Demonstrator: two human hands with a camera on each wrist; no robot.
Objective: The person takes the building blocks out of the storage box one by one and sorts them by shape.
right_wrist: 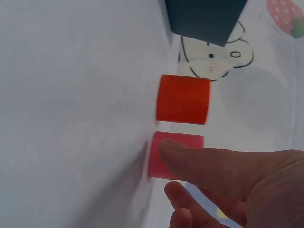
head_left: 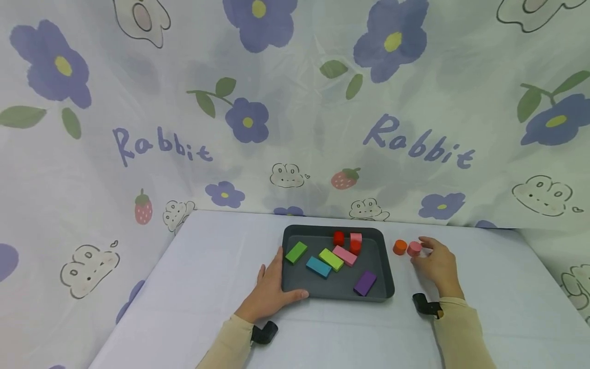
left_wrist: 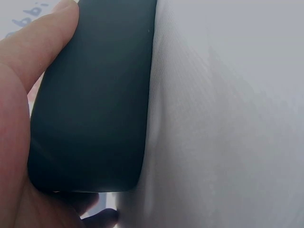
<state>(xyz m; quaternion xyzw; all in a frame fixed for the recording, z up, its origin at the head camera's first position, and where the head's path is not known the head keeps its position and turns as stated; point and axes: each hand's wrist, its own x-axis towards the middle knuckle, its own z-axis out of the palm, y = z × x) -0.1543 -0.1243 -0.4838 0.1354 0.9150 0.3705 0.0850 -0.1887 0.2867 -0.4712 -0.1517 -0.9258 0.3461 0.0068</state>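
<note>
A dark grey tray point(head_left: 341, 296) lies on the white table. My left hand point(head_left: 272, 292) holds its near left corner, fingers along the left side and thumb at the front rim. In the left wrist view the tray's wall point(left_wrist: 95, 95) fills the space beside the thumb. Right of the tray, my right hand point(head_left: 437, 264) pinches a pink cylinder block point(head_left: 414, 249), with the thumb point(right_wrist: 185, 159) across its side. An orange cylinder block point(head_left: 399, 247) stands close beside the pink one, between it and the tray.
Inside the tray lie green point(head_left: 296, 252), blue point(head_left: 318, 267), yellow-green point(head_left: 331, 260), pink point(head_left: 344, 255) and purple point(head_left: 365, 283) rectangular blocks. Red pieces point(head_left: 338, 238) and another pink block point(head_left: 356, 237) are near its back. A printed cloth point(head_left: 295, 128) hangs behind the table.
</note>
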